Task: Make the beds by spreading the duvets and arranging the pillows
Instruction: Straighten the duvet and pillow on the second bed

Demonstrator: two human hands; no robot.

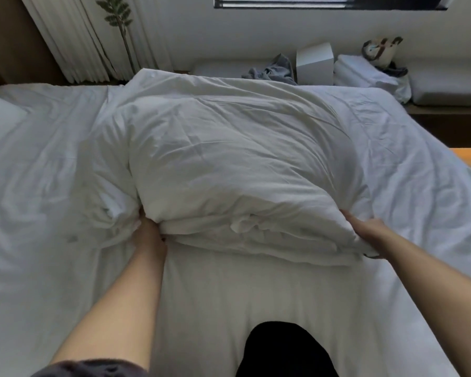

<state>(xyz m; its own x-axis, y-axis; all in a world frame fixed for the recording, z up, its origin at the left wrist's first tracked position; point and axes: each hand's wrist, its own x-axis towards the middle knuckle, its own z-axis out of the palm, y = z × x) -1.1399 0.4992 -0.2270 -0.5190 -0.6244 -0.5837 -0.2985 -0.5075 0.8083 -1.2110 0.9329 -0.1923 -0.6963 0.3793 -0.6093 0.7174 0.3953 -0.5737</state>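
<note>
A white duvet (237, 164) lies bunched and folded in a thick heap across the middle of the bed (38, 186). My left hand (147, 232) is pushed into the heap's near left corner, its fingers buried in the folds. My right hand (365, 232) holds the near right corner of the duvet, with fingers curled under the edge. A white pillow (0, 115) shows at the far left edge of the bed.
Beyond the bed a low bench holds a white box (314, 63), a grey cloth (272, 72), folded white linen (365, 72) and a stuffed toy (381, 50). Curtains (74, 44) and a plant (117, 20) stand at the back left. My dark knee (280, 349) rests on the mattress.
</note>
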